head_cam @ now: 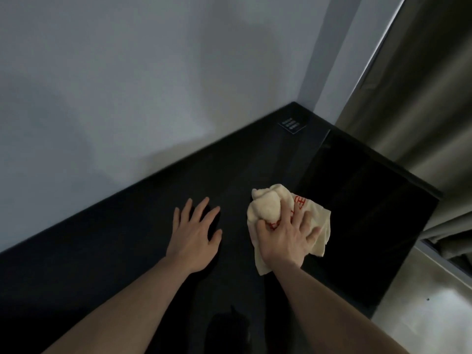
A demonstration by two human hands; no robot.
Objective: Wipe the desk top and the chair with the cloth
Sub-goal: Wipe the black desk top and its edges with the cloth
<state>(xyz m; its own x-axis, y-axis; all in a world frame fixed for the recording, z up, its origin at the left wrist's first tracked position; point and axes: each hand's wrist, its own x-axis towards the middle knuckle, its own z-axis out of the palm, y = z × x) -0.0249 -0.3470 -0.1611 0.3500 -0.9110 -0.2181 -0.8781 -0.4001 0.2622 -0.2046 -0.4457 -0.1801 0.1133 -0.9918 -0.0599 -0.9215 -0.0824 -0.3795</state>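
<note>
**Wiping toward the desk's right end**

At the far left we see only the pale wall (102, 85) meeting the back edge of the black desk top (127, 251). Moving right, our left hand (195, 236) lies flat on the desk, fingers straight and spread, holding nothing; we judge it to be a brace while the other arm works.

Just to its right, apart from it, our right hand (286, 241) presses down on the cream cloth (270, 208). The fingers spread over the fabric and the thumb tucks into a fold, so the cloth is pinned under the palm, not balled in a fist. The cloth is bunched at its far end, with red lettering showing, and it lies on the desk near a glossy black panel (357, 213) that makes up the desk's right part.

To do this stroke well, we should flatten the bunched end so more fabric meets the surface, keep the palm's weight even, and overlap each pass. The back corner, where a small dark label (292, 125) sits, looks easy to miss. Beyond the desk's right edge hangs a curtain (421, 85). The chair is not clearly in view, and we judge it is yet to be wiped.
</note>
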